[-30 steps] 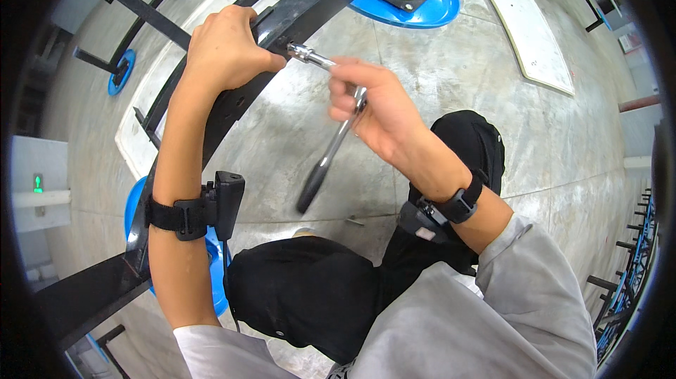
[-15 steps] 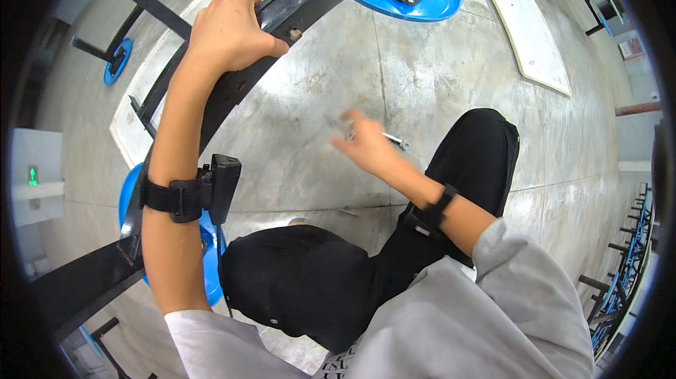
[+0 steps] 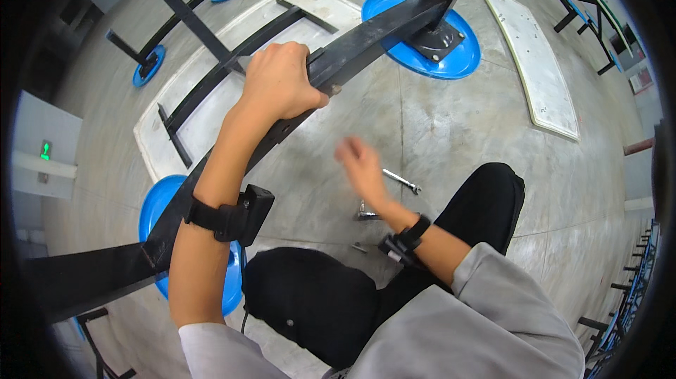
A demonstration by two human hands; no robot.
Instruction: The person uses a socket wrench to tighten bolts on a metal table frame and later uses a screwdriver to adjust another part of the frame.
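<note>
The long, curved black metal beam runs right under the left hand, whose fingers wrap over its far edge while the thumb presses along the near side, so the grip is narrowed onto the metal. Just beside that thumb, on the beam's near side, sits a small brownish fastening.

The right hand is off the beam, below and to the right of the left fingers, over the floor. Its fingers look partly bent but are blurred, and I cannot tell how wide they stand or whether they hold anything.

A slim silver metal wrench lies on the grey concrete floor, near the right fingers on their right. A shiny chrome tool is below the right fingers, partly hidden by the wrist; a small metal piece lies farther below it.

Farther out, a round blue disc with a black mounting plate is beyond the left fingers to the right, under the beam. A second blue disc shows below and left of them, partly covered by beam and forearm. Left of the left fingers, a black metal frame rests on a white panel; a speckled white board lies well apart, to the right of both hands.
</note>
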